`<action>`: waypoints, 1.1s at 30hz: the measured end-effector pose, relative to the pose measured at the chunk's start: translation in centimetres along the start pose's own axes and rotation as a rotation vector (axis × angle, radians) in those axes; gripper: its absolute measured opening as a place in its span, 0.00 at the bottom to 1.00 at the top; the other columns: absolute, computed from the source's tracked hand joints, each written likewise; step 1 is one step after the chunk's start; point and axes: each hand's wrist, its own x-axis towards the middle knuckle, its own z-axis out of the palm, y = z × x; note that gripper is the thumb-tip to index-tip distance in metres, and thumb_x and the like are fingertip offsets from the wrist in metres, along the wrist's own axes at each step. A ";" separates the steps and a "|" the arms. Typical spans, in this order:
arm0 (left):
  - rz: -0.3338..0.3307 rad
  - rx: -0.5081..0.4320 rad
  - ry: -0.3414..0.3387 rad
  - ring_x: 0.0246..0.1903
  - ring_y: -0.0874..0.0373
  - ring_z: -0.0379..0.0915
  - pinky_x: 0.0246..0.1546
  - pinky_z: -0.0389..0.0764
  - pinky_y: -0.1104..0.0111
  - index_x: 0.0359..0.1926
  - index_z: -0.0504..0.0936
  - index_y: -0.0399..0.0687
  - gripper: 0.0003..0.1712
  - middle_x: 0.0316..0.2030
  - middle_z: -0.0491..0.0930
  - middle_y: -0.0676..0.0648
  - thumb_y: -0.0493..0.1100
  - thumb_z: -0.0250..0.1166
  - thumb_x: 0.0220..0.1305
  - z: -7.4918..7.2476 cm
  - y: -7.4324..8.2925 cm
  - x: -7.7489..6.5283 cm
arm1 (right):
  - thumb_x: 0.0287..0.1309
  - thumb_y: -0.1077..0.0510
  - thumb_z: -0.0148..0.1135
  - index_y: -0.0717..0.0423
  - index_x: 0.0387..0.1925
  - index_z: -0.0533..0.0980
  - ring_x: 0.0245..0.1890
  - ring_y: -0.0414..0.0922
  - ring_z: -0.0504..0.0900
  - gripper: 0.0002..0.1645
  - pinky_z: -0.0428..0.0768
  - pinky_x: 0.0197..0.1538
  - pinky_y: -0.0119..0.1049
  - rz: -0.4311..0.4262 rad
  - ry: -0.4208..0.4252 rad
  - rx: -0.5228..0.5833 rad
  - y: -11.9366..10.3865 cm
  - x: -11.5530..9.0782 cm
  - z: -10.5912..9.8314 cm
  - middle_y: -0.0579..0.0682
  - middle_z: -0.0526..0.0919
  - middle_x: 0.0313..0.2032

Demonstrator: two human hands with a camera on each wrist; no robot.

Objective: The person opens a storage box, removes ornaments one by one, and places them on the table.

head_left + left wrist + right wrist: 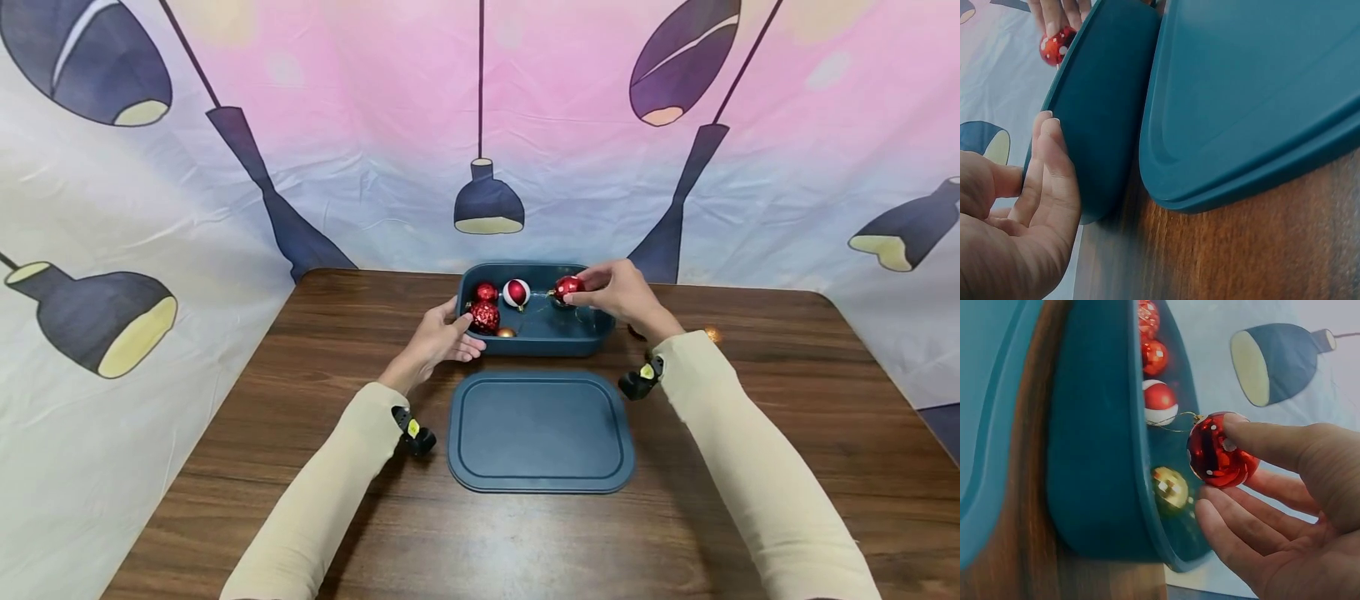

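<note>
A dark teal plastic box (543, 346) stands near the table's far edge with several Christmas baubles in it. My left hand (444, 333) grips its left end, thumb at the rim and fingers along the outside wall. Over the right end, my right hand (1279, 500) pinches a shiny red bauble with white spots (1222, 450), its gold thread loop trailing. Below that bauble lies a faceted gold bauble (1170, 487). A red-and-white bauble (516, 293) sits near the middle. Towards the left are a smaller red bauble (486, 292), a textured red bauble (484, 317) and an orange-gold bauble (506, 332).
A flat teal lid (542, 433) lies on the wooden table (360, 517), just in front of the box. Behind the table hangs a printed cloth (405, 167) with lamp shapes.
</note>
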 end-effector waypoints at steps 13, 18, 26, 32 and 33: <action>-0.007 0.001 0.009 0.28 0.48 0.87 0.33 0.88 0.64 0.82 0.46 0.56 0.36 0.30 0.87 0.39 0.45 0.51 0.81 0.0 0.0 0.0 | 0.60 0.49 0.73 0.62 0.58 0.80 0.51 0.54 0.80 0.30 0.81 0.50 0.49 0.028 0.029 -0.032 0.5 -2.0 -3.5 0.63 0.83 0.52; -0.009 0.000 0.007 0.27 0.49 0.87 0.34 0.88 0.64 0.82 0.46 0.56 0.36 0.30 0.87 0.39 0.45 0.51 0.81 0.0 0.0 0.0 | 0.61 0.46 0.73 0.63 0.60 0.78 0.51 0.55 0.81 0.33 0.82 0.48 0.49 0.038 0.026 -0.067 1.0 -3.1 -4.8 0.63 0.82 0.53; -0.018 0.021 0.017 0.29 0.48 0.87 0.35 0.88 0.63 0.82 0.47 0.56 0.36 0.31 0.87 0.39 0.46 0.51 0.81 0.0 0.1 0.2 | 0.58 0.44 0.74 0.62 0.61 0.77 0.55 0.57 0.77 0.37 0.78 0.53 0.51 0.079 0.045 -0.089 2.2 -4.5 -6.6 0.64 0.81 0.55; -0.018 0.019 0.016 0.28 0.49 0.87 0.33 0.88 0.64 0.82 0.46 0.57 0.37 0.30 0.87 0.39 0.46 0.51 0.81 0.0 0.0 0.3 | 0.59 0.41 0.73 0.63 0.61 0.77 0.54 0.58 0.79 0.38 0.78 0.53 0.54 0.066 0.039 -0.152 3.4 -5.5 -7.8 0.65 0.81 0.55; -0.019 0.019 0.016 0.28 0.49 0.87 0.33 0.88 0.64 0.82 0.46 0.57 0.37 0.30 0.87 0.39 0.46 0.51 0.81 0.0 -0.1 0.3 | 0.59 0.40 0.73 0.63 0.61 0.77 0.54 0.58 0.78 0.39 0.78 0.53 0.54 0.067 0.035 -0.153 3.6 -5.6 -8.0 0.66 0.80 0.56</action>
